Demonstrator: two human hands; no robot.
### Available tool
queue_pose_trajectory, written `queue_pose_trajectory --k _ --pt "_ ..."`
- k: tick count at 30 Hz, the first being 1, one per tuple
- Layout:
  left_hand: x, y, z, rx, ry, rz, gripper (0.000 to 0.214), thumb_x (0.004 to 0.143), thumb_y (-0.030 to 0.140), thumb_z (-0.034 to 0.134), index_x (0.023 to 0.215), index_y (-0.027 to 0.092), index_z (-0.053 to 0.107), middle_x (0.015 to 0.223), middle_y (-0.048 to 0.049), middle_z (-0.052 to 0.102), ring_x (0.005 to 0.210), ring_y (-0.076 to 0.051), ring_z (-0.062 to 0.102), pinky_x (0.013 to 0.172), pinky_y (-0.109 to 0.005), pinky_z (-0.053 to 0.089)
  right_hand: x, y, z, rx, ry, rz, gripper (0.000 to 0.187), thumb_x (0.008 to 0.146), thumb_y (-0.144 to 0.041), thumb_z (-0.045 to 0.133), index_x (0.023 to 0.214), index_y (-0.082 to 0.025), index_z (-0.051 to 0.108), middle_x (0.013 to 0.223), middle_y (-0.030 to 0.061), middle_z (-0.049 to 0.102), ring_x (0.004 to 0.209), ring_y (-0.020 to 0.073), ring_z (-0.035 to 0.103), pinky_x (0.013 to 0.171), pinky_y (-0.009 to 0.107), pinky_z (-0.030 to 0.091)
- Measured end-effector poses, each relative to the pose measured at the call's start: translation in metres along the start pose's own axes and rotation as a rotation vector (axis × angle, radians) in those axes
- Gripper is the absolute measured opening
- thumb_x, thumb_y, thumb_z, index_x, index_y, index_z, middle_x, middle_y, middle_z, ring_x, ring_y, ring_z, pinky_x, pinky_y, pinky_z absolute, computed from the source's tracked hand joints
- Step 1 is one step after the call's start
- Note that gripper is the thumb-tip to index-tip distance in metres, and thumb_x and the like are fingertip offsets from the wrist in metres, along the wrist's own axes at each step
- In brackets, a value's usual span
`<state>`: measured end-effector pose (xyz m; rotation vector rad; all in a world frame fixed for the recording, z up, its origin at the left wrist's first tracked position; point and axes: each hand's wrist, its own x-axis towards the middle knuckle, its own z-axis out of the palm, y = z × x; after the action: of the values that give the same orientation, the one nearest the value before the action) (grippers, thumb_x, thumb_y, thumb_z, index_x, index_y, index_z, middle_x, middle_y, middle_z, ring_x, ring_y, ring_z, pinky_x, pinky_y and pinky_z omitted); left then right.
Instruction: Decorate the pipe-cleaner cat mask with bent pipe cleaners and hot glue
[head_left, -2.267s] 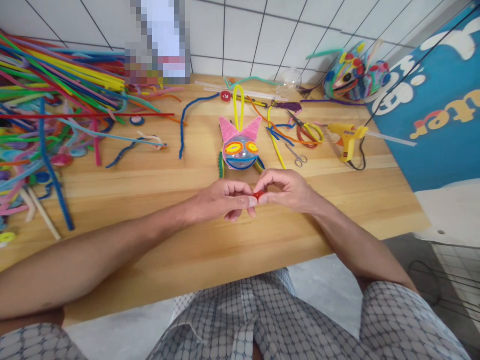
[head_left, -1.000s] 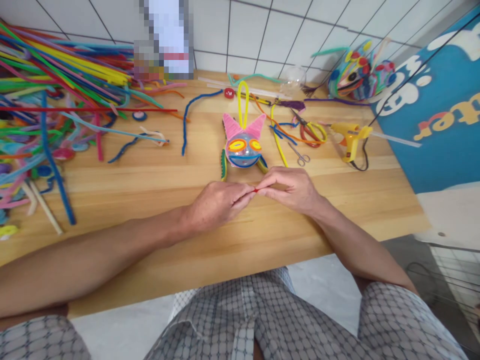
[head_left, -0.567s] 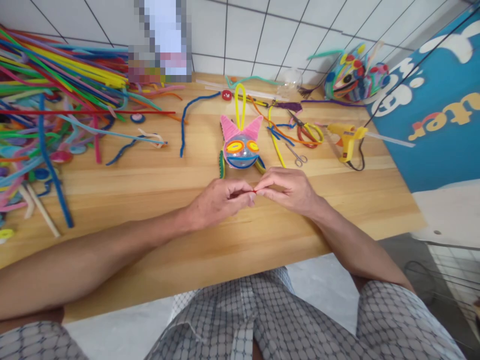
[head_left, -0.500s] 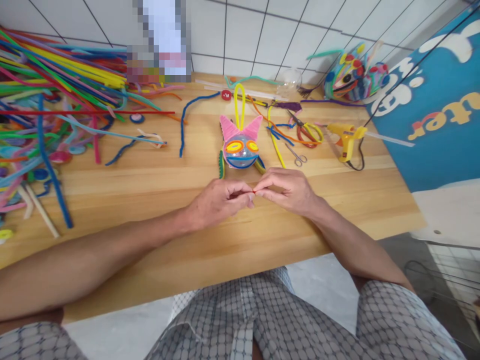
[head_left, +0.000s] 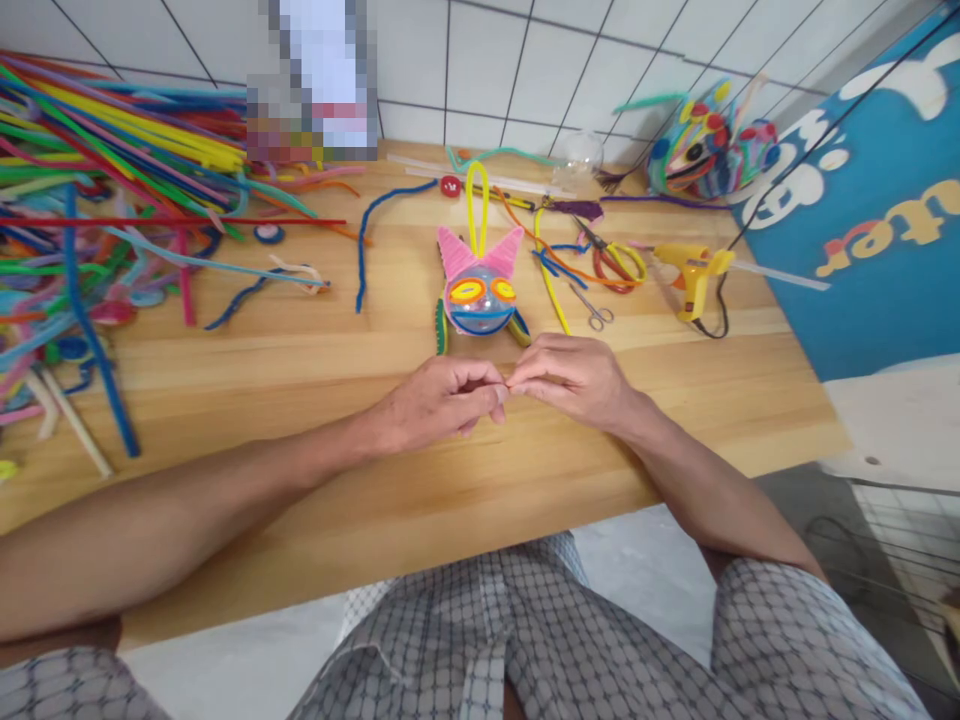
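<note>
My left hand [head_left: 446, 400] and my right hand [head_left: 577, 380] meet over the front middle of the wooden table. Between their pinched fingertips shows a tiny red-orange piece [head_left: 508, 385], mostly covered and too small to name. Just beyond the hands lies a cat-like ornament [head_left: 484, 300]: a clear ball with pink pointed ears, yellow and orange eyes and a blue mouth. A yellow pipe cleaner loop [head_left: 471, 215] stands up from its top. Dark green and yellow limbs stick out at both sides of the ball, near my fingers.
Many coloured pipe cleaners [head_left: 150, 120] are heaped at the left. To the right lie orange-handled scissors [head_left: 619, 265], small metal scissors [head_left: 598, 316] and a yellow glue gun [head_left: 688, 275]. A colourful fish-like craft [head_left: 697, 150] stands at the back by the tiled wall [head_left: 487, 60].
Both hands stay almost in place, still pinching. The left fingers have shifted slightly, and less of the red-orange piece shows. The view has moved a little.
</note>
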<state>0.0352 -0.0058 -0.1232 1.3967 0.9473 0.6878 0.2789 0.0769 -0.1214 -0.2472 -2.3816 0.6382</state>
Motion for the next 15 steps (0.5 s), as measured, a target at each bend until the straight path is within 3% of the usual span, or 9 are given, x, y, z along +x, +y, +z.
queue_pose_trajectory --k 4,11,15 --pt "0.000 0.000 0.001 0.003 0.038 0.000 0.029 0.100 0.040 0.065 0.087 0.017 0.076 0.064 0.0029 0.063 0.055 -0.010 0.055 0.054 -0.021 0.042 0.000 -0.001 0.000 0.010 -0.010 0.060 0.012 0.112 -0.031 0.078 0.103 -0.023 0.080 0.089 0.0014 0.084 0.081 0.0146 0.078 0.075 0.027 0.060" --pt "0.000 -0.005 0.005 0.088 0.172 0.107 0.023 0.094 0.034 0.063 0.082 0.018 0.073 0.068 0.0028 0.064 0.060 -0.010 0.052 0.059 -0.021 0.040 0.001 -0.008 -0.004 0.172 0.002 0.352 0.019 0.108 -0.040 0.081 0.104 -0.021 0.079 0.091 0.0003 0.083 0.077 0.0131 0.075 0.073 0.025 0.058" --pt "0.000 -0.007 0.005 0.134 0.198 0.124 0.024 0.093 0.035 0.061 0.082 0.017 0.073 0.068 0.0030 0.064 0.062 -0.010 0.051 0.061 -0.022 0.040 0.002 -0.011 -0.002 0.178 -0.009 0.382 0.016 0.107 -0.035 0.077 0.100 -0.020 0.077 0.089 0.0001 0.081 0.077 0.0133 0.073 0.074 0.025 0.057"
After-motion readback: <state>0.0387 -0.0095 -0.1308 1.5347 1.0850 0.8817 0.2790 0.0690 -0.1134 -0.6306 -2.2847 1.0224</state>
